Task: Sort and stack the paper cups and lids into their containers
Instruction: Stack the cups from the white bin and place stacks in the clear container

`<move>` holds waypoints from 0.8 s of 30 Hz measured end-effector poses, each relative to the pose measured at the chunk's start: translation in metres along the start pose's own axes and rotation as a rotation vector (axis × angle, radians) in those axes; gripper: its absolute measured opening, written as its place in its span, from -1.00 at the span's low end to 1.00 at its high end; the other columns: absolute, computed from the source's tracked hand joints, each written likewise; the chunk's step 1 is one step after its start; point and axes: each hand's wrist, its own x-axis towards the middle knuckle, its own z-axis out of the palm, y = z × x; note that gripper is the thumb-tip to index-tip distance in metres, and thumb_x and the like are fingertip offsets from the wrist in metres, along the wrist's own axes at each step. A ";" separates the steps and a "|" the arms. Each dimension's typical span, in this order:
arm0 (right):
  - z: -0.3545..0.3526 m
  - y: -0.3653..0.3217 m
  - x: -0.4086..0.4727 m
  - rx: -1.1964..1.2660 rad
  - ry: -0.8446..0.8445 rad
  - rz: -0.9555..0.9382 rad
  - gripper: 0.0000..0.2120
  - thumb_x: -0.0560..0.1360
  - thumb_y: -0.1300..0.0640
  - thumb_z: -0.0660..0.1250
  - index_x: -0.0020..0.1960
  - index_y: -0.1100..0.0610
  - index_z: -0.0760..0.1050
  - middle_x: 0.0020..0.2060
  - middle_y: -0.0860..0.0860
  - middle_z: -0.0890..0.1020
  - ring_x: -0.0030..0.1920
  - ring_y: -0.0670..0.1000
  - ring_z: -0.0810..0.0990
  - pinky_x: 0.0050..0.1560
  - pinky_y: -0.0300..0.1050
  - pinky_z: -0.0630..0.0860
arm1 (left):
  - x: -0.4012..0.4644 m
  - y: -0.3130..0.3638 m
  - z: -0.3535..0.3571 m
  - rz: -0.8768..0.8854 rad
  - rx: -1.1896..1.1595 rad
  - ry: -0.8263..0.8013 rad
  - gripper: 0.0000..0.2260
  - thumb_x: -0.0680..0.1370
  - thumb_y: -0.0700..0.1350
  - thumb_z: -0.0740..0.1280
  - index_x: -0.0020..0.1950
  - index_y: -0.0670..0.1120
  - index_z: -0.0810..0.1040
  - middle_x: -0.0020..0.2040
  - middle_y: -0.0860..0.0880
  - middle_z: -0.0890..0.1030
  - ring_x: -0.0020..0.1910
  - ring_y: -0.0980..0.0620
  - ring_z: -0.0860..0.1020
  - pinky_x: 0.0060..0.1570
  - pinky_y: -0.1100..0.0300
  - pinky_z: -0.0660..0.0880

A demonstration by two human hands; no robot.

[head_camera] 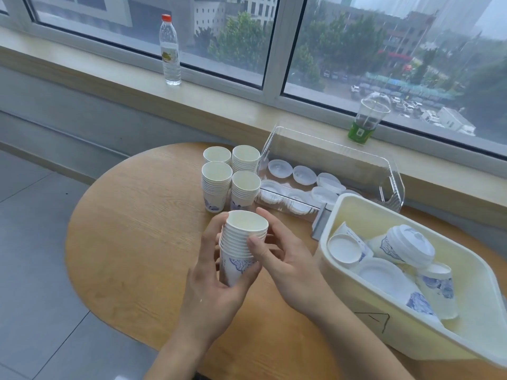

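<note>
A stack of nested white paper cups [241,242] with a blue pattern is held above the round wooden table [142,229]. My left hand [216,286] grips the stack's lower part from the left. My right hand [282,259] touches the stack's rims from the right, thumb in front and fingers behind. Several more cup stacks [231,176] stand upright at the table's far side. A clear plastic container [389,171] behind them holds several white lids [303,175]. A cream bin [472,349] at right holds loose cups [436,283] and lids [344,248].
A water bottle [170,50] with a red cap stands on the window sill at left. A clear domed cup with a green sleeve [369,117] stands on the sill at right. Grey tiled floor lies left of the table.
</note>
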 end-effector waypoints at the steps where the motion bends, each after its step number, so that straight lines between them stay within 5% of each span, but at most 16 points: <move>1: 0.003 0.003 0.004 -0.001 0.003 0.000 -0.40 0.58 -0.16 0.38 0.58 -0.10 0.34 0.31 -0.21 0.63 0.29 -0.15 0.60 0.26 -0.12 0.58 | 0.004 -0.003 -0.002 -0.005 0.003 0.013 -0.25 0.48 0.06 0.56 0.59 0.15 0.27 0.29 0.08 0.64 0.17 0.02 0.69 0.07 0.20 0.62; 7: 0.023 0.017 0.036 -0.037 0.014 0.000 -0.37 0.59 -0.06 0.46 0.60 -0.07 0.33 0.31 -0.22 0.61 0.33 -0.19 0.56 0.23 -0.15 0.59 | 0.032 -0.027 -0.016 0.026 0.122 0.106 -0.36 0.49 0.22 0.51 0.52 0.20 0.38 0.34 0.18 0.59 0.31 0.05 0.59 0.21 0.28 0.51; 13: 0.028 0.034 0.074 -0.122 0.217 -0.008 -0.46 0.59 -0.01 0.46 0.53 -0.13 0.38 0.31 -0.22 0.51 0.32 -0.21 0.49 0.29 -0.08 0.54 | 0.070 -0.062 -0.041 0.005 0.229 0.253 -0.27 0.43 -0.01 0.62 0.51 0.23 0.34 0.29 0.06 0.61 0.16 -0.03 0.62 0.18 0.06 0.56; 17: 0.025 0.044 0.092 -0.143 0.283 0.034 -0.46 0.61 -0.02 0.41 0.55 -0.18 0.33 0.34 -0.31 0.40 0.41 -0.21 0.41 0.45 0.00 0.45 | 0.098 -0.082 -0.061 -0.024 0.263 0.319 -0.24 0.44 -0.09 0.63 0.54 0.15 0.33 0.29 0.04 0.61 0.13 -0.02 0.61 0.20 0.10 0.53; 24: 0.022 0.050 0.101 -0.129 0.258 0.067 -0.40 0.62 0.00 0.41 0.60 -0.15 0.28 0.43 -0.22 0.38 0.38 -0.26 0.44 0.34 -0.24 0.48 | 0.137 -0.111 -0.074 -0.032 0.232 0.314 -0.23 0.47 -0.16 0.62 0.56 0.12 0.31 0.35 0.05 0.57 0.26 0.05 0.58 0.30 0.09 0.53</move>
